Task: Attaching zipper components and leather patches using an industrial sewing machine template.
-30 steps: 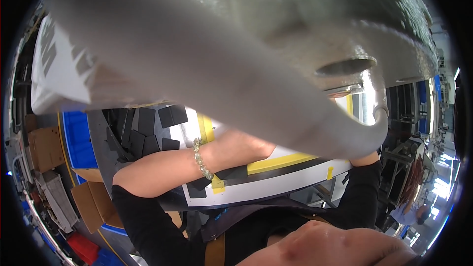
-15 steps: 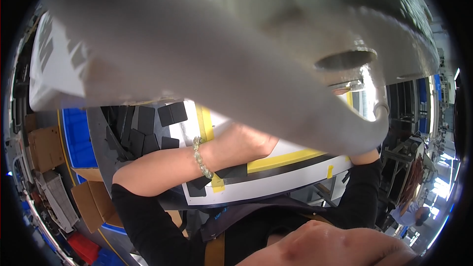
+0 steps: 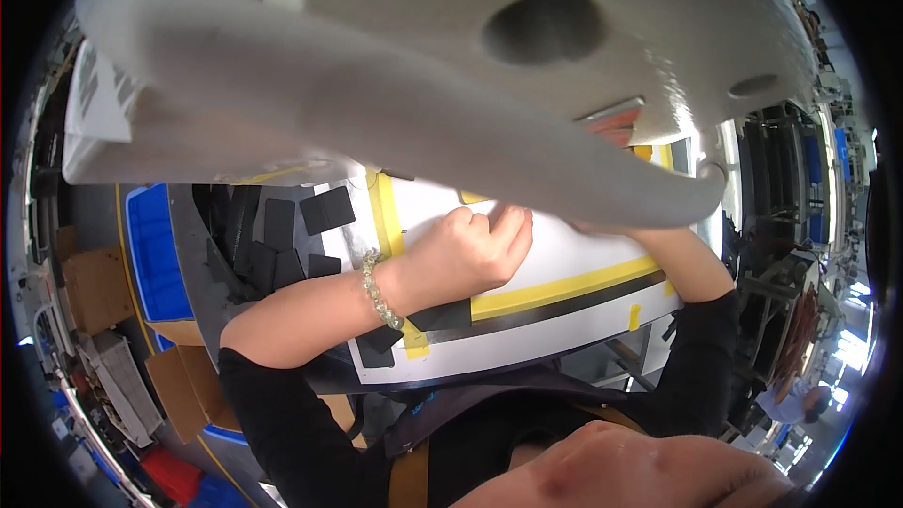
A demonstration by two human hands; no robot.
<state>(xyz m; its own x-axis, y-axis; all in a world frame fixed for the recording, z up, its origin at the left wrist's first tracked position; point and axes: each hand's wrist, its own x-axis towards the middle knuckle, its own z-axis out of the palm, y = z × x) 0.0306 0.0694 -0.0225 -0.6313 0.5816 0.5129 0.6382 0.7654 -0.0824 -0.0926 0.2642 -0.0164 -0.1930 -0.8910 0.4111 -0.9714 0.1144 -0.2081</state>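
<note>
My left hand (image 3: 467, 249), a beaded bracelet (image 3: 376, 290) at its wrist, is curled over a white sheet (image 3: 428, 216) on the table. Its fingers are pressed together, and whatever they may hold cannot be made out. Yellow tape (image 3: 574, 290) runs along the sheet's near side and down its left. Facing it from the right is my right hand (image 3: 611, 229), mostly behind a blurred grey curved bar (image 3: 451, 122); its fingers are hidden. Near my left wrist lies a flat black piece (image 3: 442, 316).
Several flat black pieces (image 3: 327, 211) lie at the table's left. Beyond that edge stand a blue bin (image 3: 158, 249) and an open cardboard box (image 3: 183, 386). A large grey shell-like form (image 3: 404, 0) fills the upper view. Far right, another person (image 3: 790, 403) is visible.
The grey bar and shell have shifted up in view, uncovering more of my left fingers. My right forearm now shows, with its hand farther left, nearer my left hand.
</note>
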